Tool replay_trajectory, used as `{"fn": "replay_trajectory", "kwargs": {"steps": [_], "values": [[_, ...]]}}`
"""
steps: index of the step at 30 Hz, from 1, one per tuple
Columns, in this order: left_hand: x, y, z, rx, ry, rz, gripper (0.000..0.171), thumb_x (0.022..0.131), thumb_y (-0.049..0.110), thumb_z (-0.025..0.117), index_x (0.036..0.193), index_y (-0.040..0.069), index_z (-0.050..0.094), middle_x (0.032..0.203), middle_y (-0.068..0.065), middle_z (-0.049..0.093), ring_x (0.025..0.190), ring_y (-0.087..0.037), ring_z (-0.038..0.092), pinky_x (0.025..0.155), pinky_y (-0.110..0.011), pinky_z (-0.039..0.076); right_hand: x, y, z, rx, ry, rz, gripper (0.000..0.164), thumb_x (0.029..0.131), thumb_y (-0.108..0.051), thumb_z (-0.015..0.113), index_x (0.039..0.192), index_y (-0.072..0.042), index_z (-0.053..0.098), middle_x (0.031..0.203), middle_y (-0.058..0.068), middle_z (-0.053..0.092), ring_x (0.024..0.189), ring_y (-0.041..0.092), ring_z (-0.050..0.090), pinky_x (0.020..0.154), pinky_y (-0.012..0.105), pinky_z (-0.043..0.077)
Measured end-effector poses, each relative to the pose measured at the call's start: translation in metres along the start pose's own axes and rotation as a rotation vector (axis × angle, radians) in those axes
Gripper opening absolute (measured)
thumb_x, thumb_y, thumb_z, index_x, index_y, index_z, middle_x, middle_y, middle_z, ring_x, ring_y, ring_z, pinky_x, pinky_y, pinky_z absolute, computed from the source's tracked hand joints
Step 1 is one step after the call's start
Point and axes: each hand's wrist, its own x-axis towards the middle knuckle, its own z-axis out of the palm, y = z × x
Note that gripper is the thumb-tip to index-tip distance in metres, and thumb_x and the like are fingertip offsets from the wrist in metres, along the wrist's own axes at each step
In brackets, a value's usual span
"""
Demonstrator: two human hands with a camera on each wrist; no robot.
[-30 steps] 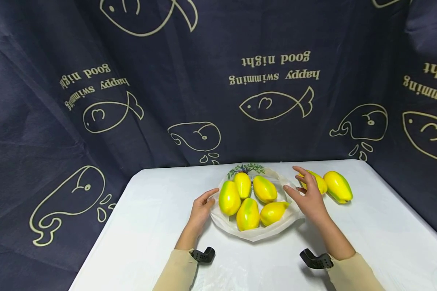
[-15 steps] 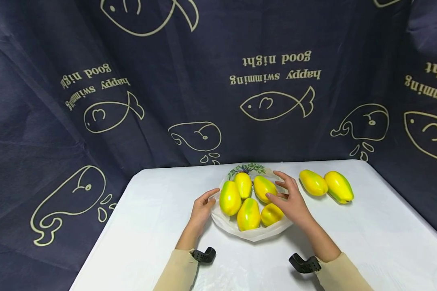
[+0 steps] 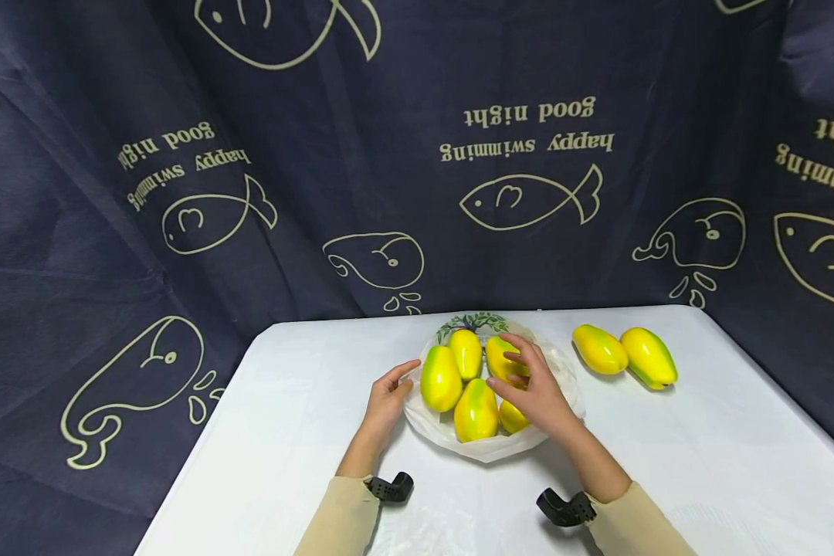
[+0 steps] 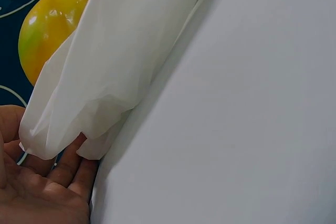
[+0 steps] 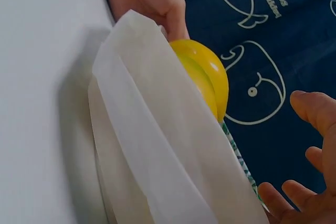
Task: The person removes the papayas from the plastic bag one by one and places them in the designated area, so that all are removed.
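A thin white bag (image 3: 483,452) with a tree print at its far side lies mouth-up on the table, its rim spread. Inside sit several glossy yellow-green fruits (image 3: 441,378), shaped like papayas. My left hand (image 3: 384,400) pinches the bag's left edge; in the left wrist view the white sheet (image 4: 121,51) passes between thumb and fingers. Over the right part of the mouth is my right hand (image 3: 538,398), holding nothing, fingers loosely bent and apart. It overlaps two of the fruits in the head view. In the right wrist view its fingers (image 5: 299,193) stand beside the bag's rim.
Two more such fruits, a left one (image 3: 600,350) and a right one (image 3: 649,357), lie on the white table (image 3: 285,432) to the right of the bag. Behind the table hangs a dark blue curtain (image 3: 389,154) with fish and whale drawings.
My right hand has moved left from beside the bag's right rim to over its mouth, uncovering the loose fruit on the table. The left hand has stayed at the left edge.
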Motion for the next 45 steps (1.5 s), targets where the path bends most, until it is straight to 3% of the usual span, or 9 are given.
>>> {"fn": "replay_trajectory", "kwargs": {"steps": [18, 29, 37, 45], "values": [[-0.003, 0.002, 0.000, -0.017, -0.004, -0.007, 0.038, 0.099, 0.008, 0.050, 0.132, 0.020, 0.066, 0.153, -0.004, 0.050, 0.152, -0.028, 0.030, 0.127, -0.053, 0.018, 0.010, -0.015, 0.030, 0.021, -0.117, 0.015, 0.078, 0.085, -0.018, 0.078, 0.151, -0.023, 0.037, 0.156, 0.012, 0.031, 0.139, 0.042, 0.044, 0.106, 0.056, 0.049], [-0.001, 0.000, 0.000, -0.010, -0.020, 0.003, 0.038, 0.100, 0.009, 0.050, 0.134, 0.019, 0.064, 0.154, -0.005, 0.049, 0.151, -0.029, 0.031, 0.126, -0.054, 0.020, 0.019, -0.020, 0.045, -0.065, -0.148, 0.036, 0.080, 0.084, -0.022, 0.080, 0.151, -0.022, 0.038, 0.156, 0.013, 0.031, 0.136, 0.040, 0.047, 0.105, 0.054, 0.050], [-0.002, 0.001, -0.002, -0.007, -0.011, 0.005, 0.038, 0.099, 0.008, 0.050, 0.133, 0.020, 0.065, 0.153, -0.004, 0.050, 0.151, -0.029, 0.032, 0.126, -0.053, 0.021, 0.028, -0.019, 0.056, -0.087, -0.188, 0.052, 0.082, 0.082, -0.025, 0.081, 0.152, -0.022, 0.038, 0.159, 0.014, 0.029, 0.140, 0.038, 0.043, 0.112, 0.057, 0.043], [-0.003, 0.001, -0.001, -0.010, -0.017, 0.017, 0.038, 0.099, 0.009, 0.051, 0.133, 0.020, 0.065, 0.152, -0.004, 0.051, 0.151, -0.028, 0.031, 0.127, -0.053, 0.019, 0.032, -0.019, 0.061, -0.161, -0.223, 0.020, 0.093, 0.077, -0.028, 0.086, 0.155, -0.021, 0.036, 0.163, 0.015, 0.023, 0.150, 0.040, 0.028, 0.118, 0.063, 0.031]]}}
